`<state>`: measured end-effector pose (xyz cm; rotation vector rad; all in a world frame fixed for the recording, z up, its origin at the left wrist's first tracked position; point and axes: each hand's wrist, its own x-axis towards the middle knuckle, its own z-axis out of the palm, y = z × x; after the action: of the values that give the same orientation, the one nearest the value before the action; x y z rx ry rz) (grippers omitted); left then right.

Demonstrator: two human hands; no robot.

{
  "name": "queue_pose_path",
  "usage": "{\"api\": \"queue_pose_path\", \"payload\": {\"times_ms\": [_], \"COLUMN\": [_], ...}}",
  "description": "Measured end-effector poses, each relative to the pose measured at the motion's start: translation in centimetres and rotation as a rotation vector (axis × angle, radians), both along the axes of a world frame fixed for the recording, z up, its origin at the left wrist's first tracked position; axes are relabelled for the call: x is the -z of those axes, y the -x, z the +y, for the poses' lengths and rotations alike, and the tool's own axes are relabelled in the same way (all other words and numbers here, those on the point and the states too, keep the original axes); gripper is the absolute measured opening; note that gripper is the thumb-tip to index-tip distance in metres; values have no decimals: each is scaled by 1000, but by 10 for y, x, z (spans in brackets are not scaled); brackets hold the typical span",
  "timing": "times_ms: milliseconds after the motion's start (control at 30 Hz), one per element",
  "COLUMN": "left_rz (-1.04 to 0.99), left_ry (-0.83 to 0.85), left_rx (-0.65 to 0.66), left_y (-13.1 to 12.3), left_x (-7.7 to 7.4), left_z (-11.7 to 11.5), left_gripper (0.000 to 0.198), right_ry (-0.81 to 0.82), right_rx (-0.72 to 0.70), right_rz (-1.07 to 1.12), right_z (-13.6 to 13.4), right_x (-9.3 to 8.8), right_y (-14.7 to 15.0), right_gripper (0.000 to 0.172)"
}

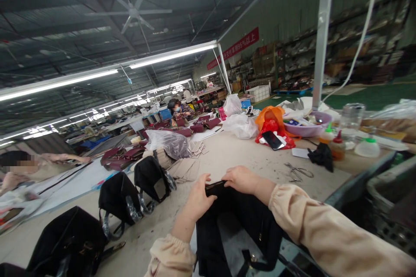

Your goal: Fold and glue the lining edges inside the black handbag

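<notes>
A black bag with metal fittings and a strap lies at the table's near edge in front of me. My left hand grips the left end of the bag's upper edge, thumb and fingers closed around it. Further right along the same edge, my right hand is closed on the black material, its fingertips near the left hand. What the inside of the bag holds is mostly hidden. To the left stand several more black bags, some with plastic-wrapped handles.
Scissors and a black cloth lie on the right of the table. Behind them are small bottles, a purple basin and a phone. Maroon pieces lie further back. A co-worker sits at left; a crate stands at right.
</notes>
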<state>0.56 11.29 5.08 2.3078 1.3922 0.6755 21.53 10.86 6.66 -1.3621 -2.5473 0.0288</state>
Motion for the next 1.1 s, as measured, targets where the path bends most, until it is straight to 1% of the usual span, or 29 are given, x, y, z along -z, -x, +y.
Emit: {"api": "queue_pose_path", "payload": {"times_ms": [67, 200, 300, 367, 500, 600, 700, 833, 967, 1100], "left_rz": [74, 167, 252, 325, 467, 526, 546, 587, 648, 625], "left_ry": [-41, -189, -253, -259, -267, -207, -140, -139, -125, -128], "left_rx": [-13, -47, -32, -28, -44, -55, -67, -40, -20, 15], "left_y": [-2, -5, -4, -3, -7, -14, -19, -23, -28, -30], "left_x": [-2, -13, -21, -24, -24, -24, -25, -27, -27, -28], "left_z": [-1, -9, -16, -19, -16, -12, -9, -8, -7, -7], "left_gripper": [61, 36, 25, 23, 27, 20, 20, 20, 11, 5], "right_ry": [-1, -11, -19, -17, -4, 6, 19, 32, 34, 16], "right_rx": [2, 19, 36, 33, 19, 4, -11, -12, -16, -15], "right_rz": [3, 12, 22, 29, 35, 37, 39, 37, 32, 24], "right_z": [1, 4, 3, 3, 3, 6, 7, 6, 5, 5], "right_x": [1, 5, 5, 5, 5, 6, 7, 7, 8, 7], "right_y": [0, -6, -12, -13, -8, -4, -6, -10, -10, -8], "right_gripper": [19, 19, 18, 17, 18, 19, 20, 20, 21, 20]}}
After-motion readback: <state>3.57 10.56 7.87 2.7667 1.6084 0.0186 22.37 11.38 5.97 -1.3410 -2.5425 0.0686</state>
